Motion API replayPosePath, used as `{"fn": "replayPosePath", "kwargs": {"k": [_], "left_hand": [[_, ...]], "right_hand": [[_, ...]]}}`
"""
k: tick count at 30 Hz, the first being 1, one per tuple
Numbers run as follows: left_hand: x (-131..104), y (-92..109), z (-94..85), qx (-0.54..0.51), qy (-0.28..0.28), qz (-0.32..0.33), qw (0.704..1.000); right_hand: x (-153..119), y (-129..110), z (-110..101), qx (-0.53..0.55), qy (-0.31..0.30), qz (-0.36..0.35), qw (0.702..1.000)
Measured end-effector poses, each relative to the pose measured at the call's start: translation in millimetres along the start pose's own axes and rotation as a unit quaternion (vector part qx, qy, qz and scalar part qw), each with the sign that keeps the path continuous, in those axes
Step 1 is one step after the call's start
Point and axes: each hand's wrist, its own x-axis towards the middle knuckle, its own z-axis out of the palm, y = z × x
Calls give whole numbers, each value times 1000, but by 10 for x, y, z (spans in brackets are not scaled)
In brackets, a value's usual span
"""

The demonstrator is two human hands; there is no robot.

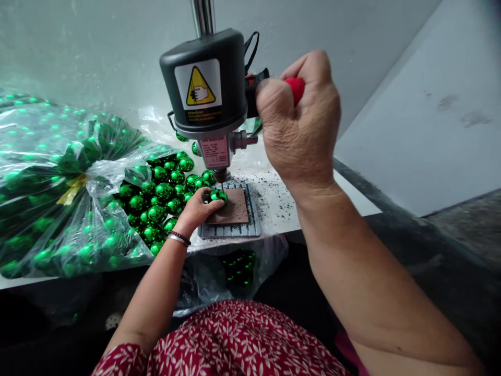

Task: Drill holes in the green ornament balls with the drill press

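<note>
The left hand [197,210] pinches a shiny green ball [218,196] between the thumb, on the near side, and the bent fingers, on the far left side. The ball is round, so its shape gives no long axis; which way its neck faces cannot be told. It sits over the brown board [237,209], directly under the drill bit [222,186], which points down with its long axis near upright. The bit's tip meets the top of the ball in the view, but whether it has gone in cannot be told

Above the pinch hangs the dark head of the drill press [207,78], with its hand-warning label facing the wearer. Up and to the right of it, the right hand [301,120] is clenched around a red knob [296,90], which shows between the thumb and the fingers

Under the pinched ball, the board lies on a grooved metal base [253,228]. To the left of the grip lie loose green balls [157,213], and beyond them a clear bag [107,175] full of more, gathered with a yellow tie [73,189]. Dark shavings [282,207] dot the white table [358,201] to the right of the grip
</note>
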Motion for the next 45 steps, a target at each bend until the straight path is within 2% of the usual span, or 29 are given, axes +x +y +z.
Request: {"fn": "replayPosePath", "kwargs": {"k": [8,13,22,30,34,39,45], "left_hand": [[-57,159,69,88,-18,27,996],[-117,208,125,112,-26,13,993],[-167,213,156,48,-17,1,999],[-147,90,187,76,-16,58,995],[-115,43,191,64,-25,71,995],[-85,-15,202,51,-25,94,994],[-78,-30,209,58,-18,120,991]], "right_hand": [[226,-54,-8,-58,-50,19,997],[288,-74,-4,-61,-50,18,997],[1,61,-52,-48,5,-37,998],[-124,52,-180,-150,-25,-82,985],[-150,92,-186,-111,-37,-110,987],[-279,221,-163,-94,0,-145,985],[-383,198,-153,-82,1,-110,991]]}}
